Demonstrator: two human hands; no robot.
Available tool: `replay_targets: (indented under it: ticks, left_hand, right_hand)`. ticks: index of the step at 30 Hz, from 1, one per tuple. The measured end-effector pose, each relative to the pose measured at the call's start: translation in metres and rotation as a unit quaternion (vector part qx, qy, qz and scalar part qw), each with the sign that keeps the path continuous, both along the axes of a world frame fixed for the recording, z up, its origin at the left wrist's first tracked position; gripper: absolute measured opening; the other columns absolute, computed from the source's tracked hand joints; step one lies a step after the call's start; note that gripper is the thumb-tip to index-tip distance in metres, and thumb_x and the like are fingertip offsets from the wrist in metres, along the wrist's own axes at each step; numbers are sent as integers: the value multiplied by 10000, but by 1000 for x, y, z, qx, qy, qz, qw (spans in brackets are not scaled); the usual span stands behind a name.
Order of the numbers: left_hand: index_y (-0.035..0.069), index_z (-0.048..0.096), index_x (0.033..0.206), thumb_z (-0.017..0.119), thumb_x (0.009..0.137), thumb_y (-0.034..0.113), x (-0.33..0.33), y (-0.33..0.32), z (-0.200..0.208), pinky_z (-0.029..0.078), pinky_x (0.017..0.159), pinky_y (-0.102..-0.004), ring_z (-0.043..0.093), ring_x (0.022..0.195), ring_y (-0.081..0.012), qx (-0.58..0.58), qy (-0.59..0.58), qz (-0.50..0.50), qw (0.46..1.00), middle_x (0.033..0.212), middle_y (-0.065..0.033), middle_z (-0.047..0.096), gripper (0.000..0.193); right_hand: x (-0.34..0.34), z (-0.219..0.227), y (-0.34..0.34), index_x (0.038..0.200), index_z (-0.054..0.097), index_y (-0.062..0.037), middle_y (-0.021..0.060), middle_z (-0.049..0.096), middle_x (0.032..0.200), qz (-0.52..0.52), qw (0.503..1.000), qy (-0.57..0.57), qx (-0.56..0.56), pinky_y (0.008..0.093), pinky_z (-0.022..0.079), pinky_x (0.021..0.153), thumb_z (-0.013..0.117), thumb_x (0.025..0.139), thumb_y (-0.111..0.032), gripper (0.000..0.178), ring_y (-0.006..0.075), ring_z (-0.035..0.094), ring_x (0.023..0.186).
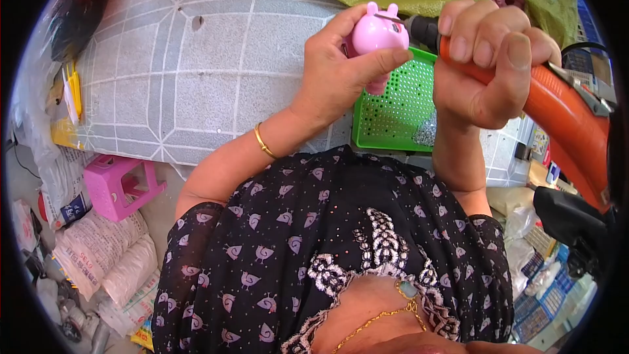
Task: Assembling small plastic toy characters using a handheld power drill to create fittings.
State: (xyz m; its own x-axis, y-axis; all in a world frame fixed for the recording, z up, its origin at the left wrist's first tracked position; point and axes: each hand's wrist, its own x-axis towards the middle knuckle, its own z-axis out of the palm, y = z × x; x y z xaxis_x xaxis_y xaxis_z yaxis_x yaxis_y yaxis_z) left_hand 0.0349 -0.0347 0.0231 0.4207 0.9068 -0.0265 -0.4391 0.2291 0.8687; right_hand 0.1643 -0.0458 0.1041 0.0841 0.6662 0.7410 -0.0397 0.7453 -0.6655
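**Mind the slip on this one**

So over on your left there's mostly bare worktop (209, 85), then your left hand (337, 69) with its fingers pinching the pink toy (375, 36), thumb in front. The toy's up off the worktop, near the far end of the green basket (386, 147). Thin tip (392, 19) of the tool crosses the toy's head by the ears; can't tell if it's really touching. There's a heap of silver bits (426, 133) at the basket's right side. Far right, your right hand (488, 69) has its fingers wrapped round the orange tool (553, 101).

What'd worry me: the toy looks smooth and only your left hand steadies it, so a sideways push could roll it. Then the tip might skid, scratch the face or jab your thumb.
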Motion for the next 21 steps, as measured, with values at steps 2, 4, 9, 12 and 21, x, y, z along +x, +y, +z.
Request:
replay_targets:
  ticks: [2,4,9,12,21]
  left_hand:
    - [-51,590,1196,846,770,84,3,0,5,558,659,-236,637,782,-91,-10,-7,4,1000,974,-71,673,515]
    - [-70,582,1193,843,771,85,3,4,1,570,702,-247,652,809,-105,-2,-13,3,1000,990,-86,680,520]
    - [18,556,1266,668,937,209,-4,27,-10,586,682,-349,692,840,-248,-48,-29,-2,998,1022,-145,680,397]
    - [18,582,1226,671,929,171,-12,37,-9,564,700,-309,677,775,-185,-108,-89,16,990,965,-85,687,345]
    - [35,577,1226,655,947,238,-8,40,-8,572,703,-324,677,790,-198,-134,-104,-5,985,955,-93,686,353]
  right_hand:
    - [8,4,0,860,469,-166,8,467,719,-17,1000,3,9,395,439,650,451,980,-164,121,158,479,615]
    - [21,12,-7,803,489,-148,-4,517,744,-7,999,52,-9,390,417,697,440,987,-217,202,149,488,638]
    - [51,19,-32,801,512,-140,-11,515,763,0,997,37,-61,374,395,700,447,997,-241,230,137,490,654]
    - [42,-21,-35,890,467,-133,13,440,729,-23,992,49,-111,364,416,656,434,993,-144,109,147,458,620]
    - [46,-58,-42,896,428,-112,44,459,723,-85,985,65,-134,363,434,648,524,923,-68,109,157,460,602]
